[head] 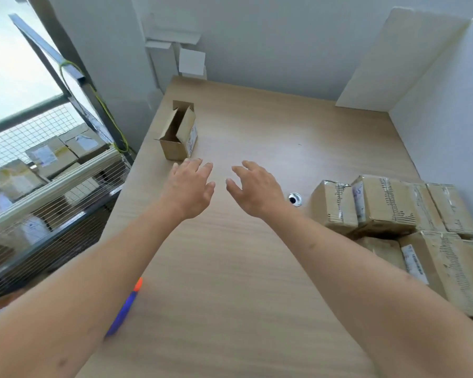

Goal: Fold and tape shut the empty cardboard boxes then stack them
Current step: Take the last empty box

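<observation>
A small brown cardboard box (178, 135) stands near the left edge of the wooden table (257, 255), its top flaps open and a white label on its right side. My left hand (189, 186) hovers just in front of it, fingers spread and empty, fingertips close to the box's base. My right hand (253, 188) is beside the left one, also spread and holding nothing. Several taped cardboard boxes (388, 205) lie stacked at the right edge of the table. A blue and orange tool (126, 306) shows from under my left forearm.
A round metal cable hole (295, 199) sits in the table beside the taped boxes. A wire cage cart (55, 192) with more labelled boxes stands left of the table. White boards (410, 66) lean against the far right wall.
</observation>
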